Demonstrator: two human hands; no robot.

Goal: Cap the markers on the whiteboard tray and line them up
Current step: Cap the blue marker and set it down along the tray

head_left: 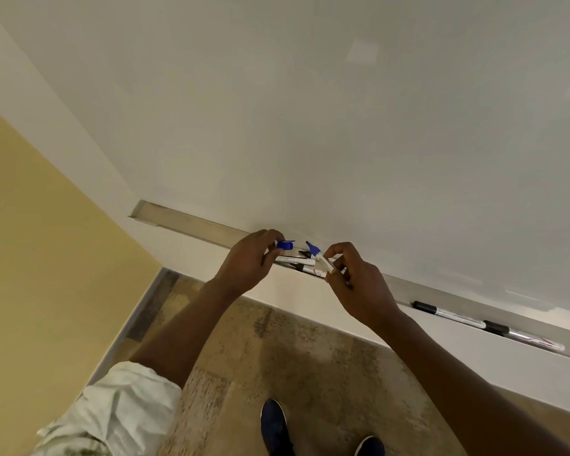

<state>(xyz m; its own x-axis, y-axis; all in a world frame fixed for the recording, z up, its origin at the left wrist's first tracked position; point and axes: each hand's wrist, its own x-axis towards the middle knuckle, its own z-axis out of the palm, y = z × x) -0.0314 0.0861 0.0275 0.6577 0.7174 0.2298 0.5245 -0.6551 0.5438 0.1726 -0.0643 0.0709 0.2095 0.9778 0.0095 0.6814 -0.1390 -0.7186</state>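
Note:
My left hand (249, 260) pinches a blue cap (285, 245) just above the metal whiteboard tray (185, 222). My right hand (356, 274) grips an uncapped blue marker (320, 258), its blue tip pointing up and left toward the cap, a short gap between them. Below and between my hands, two uncapped black markers (298, 262) lie in the tray. Further right along the tray, two capped black markers (448, 313) lie end to end.
The whiteboard (343, 110) fills the upper view, and a yellow wall (30, 258) stands at the left. Below the tray are a white ledge (474, 353) and speckled floor with my two dark shoes (273, 426). The tray's left stretch holds nothing.

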